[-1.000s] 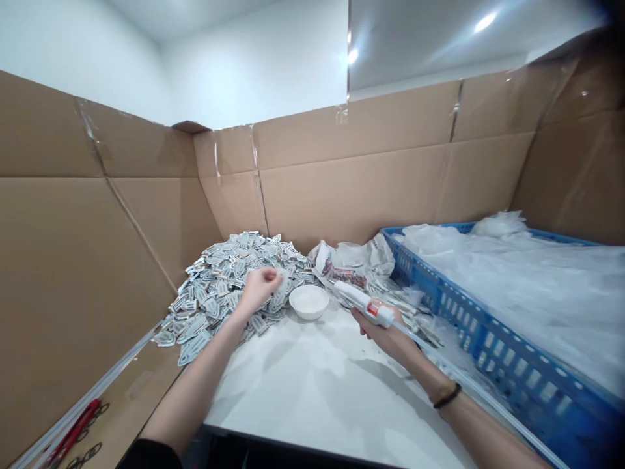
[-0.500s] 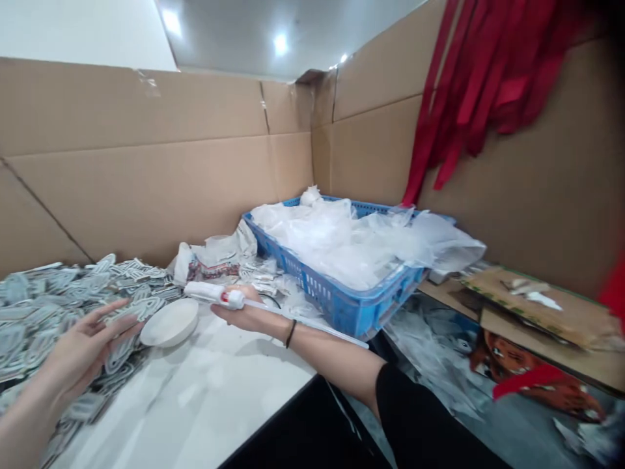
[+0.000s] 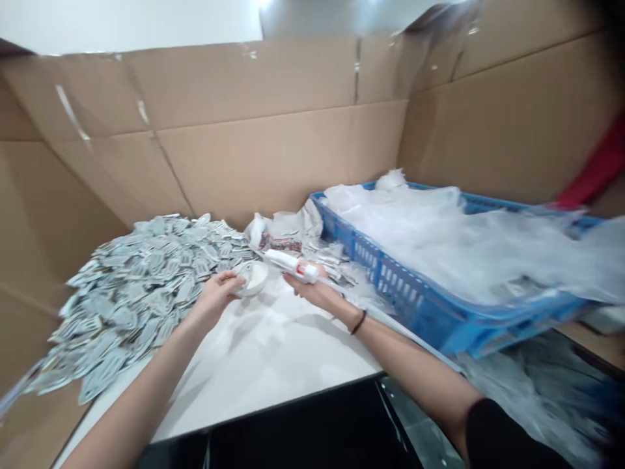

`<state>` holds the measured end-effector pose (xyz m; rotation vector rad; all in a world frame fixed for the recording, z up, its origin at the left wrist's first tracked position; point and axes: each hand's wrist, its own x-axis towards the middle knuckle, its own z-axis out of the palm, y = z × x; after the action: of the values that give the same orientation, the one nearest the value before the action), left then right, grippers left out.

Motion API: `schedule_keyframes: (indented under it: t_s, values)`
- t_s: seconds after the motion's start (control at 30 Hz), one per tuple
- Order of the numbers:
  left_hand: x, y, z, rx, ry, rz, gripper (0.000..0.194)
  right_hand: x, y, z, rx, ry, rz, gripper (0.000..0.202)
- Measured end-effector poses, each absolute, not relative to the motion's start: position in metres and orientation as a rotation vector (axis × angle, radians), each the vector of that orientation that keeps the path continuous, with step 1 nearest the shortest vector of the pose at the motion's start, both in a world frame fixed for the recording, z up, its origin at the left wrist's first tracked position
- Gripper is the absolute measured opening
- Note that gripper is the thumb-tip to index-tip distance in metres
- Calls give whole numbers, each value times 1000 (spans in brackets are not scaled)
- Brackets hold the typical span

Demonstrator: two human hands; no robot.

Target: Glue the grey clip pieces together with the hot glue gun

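Note:
My left hand is closed at the left edge of a small white dish, its fingers pinching what looks like a pale flat piece that overlaps the dish. Blur hides the exact grip. In my right hand lies a slim white glue gun with a red mark; a long translucent stick trails from its back along the forearm. The gun's tip points left, just above the dish. Beyond my left hand rises a big pile of grey-white oval pieces with slots.
A blue plastic basket full of thin white plastic bags stands on the right. Behind the dish lies a crumpled printed bag with small pieces. Cardboard walls enclose the white table. A red strip hangs far right.
My view has turned left. My left hand, open with fingers spread beside the dish before, has closed at its edge. The glue gun stays in my right hand, near the dish.

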<state>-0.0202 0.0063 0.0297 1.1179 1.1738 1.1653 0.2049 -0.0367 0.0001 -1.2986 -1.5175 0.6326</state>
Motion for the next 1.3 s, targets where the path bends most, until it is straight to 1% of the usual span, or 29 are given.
schedule_keyframes:
  t_s: [0.07, 0.2, 0.4, 0.77, 0.97, 1.07, 1.3]
  values:
    - [-21, 3, 28, 1102, 1121, 1200, 39, 204, -40, -1, -1283, -1542, 652, 24]
    - [-21, -4, 25, 1148, 1025, 1180, 36, 203, -44, -3, -1268, -1672, 620, 22]
    - [-21, -12, 22, 1219, 1038, 1176, 35, 201, -50, -3, -1202, -1841, 566, 28]
    - [-20, -14, 19, 1202, 1039, 1167, 34, 197, -57, 6, -1227, -1962, 479, 33]
    - [-20, -15, 18, 1176, 1040, 1157, 37, 197, -57, 7, -1164, -1987, 424, 32]
    - [-19, -16, 18, 1174, 1035, 1164, 39, 197, -57, 5, -1180, -1963, 458, 29]
    - [-20, -16, 17, 1191, 1024, 1160, 37, 198, -56, 1, -1245, -1938, 488, 26]
